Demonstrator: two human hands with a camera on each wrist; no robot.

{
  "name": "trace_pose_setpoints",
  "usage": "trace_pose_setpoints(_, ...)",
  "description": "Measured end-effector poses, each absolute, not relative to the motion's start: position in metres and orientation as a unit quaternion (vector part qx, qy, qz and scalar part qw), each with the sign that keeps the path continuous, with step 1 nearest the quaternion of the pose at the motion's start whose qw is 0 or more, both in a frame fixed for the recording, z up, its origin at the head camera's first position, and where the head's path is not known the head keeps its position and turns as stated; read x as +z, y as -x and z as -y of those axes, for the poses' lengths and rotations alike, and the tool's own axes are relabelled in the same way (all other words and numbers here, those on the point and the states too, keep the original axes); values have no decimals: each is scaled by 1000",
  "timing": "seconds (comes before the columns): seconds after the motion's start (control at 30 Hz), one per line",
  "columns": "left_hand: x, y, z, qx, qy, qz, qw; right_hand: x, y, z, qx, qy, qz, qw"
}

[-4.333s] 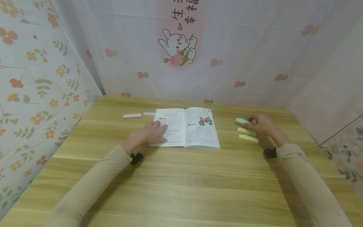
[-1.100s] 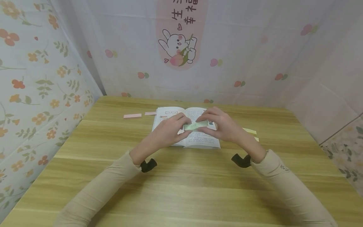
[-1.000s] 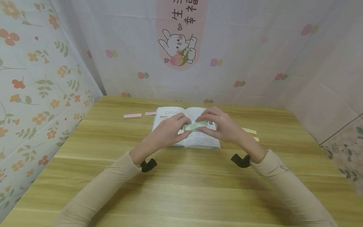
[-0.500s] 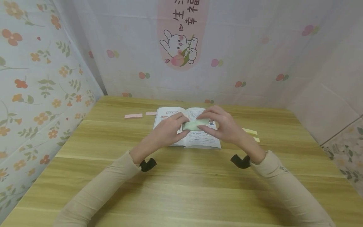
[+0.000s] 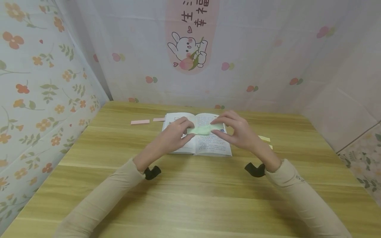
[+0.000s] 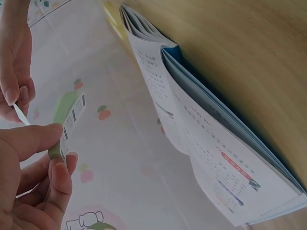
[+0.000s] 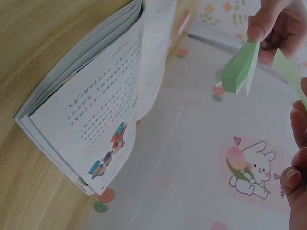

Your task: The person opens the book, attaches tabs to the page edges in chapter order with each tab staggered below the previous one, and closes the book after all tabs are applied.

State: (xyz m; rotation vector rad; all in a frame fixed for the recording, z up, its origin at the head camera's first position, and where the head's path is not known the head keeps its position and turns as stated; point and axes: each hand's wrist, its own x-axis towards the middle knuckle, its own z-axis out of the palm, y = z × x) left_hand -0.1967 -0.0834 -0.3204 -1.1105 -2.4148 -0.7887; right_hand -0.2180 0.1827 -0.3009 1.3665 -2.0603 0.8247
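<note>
Right hand (image 5: 237,131) drawn further off left hand (image 5: 173,134); green pad (image 7: 237,71) pinched by left fingertips, green slip (image 7: 289,72) by right, book (image 5: 208,144) below fingers. Peeling seems in hand; slip probably to be pulled clear.

Probably a home study corner, wood-grain table (image 5: 190,198), open book (image 5: 212,147), flowered cloth (image 5: 32,109), rabbit-print hanging (image 5: 189,46) behind

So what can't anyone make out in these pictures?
Head view: part of the yellow strips, hidden by the right hand and wrist.
Head view: print in the book, too small to read.
Head view: some wall characters, cut off by the top edge.
Right wrist view: the gripped end of the green pad, hidden by the left hand.
</note>
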Motion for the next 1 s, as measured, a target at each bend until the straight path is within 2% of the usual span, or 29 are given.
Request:
trace_pose_setpoints(0.33, -324, 203, 95, -275, 386, 859, 193, -304, 218, -190, 308, -476, 783, 253)
trace_pose_setpoints(1.0, -327, 211, 126, -265, 322, 897, 149, -313, 221, -206, 295, -429, 820, 237)
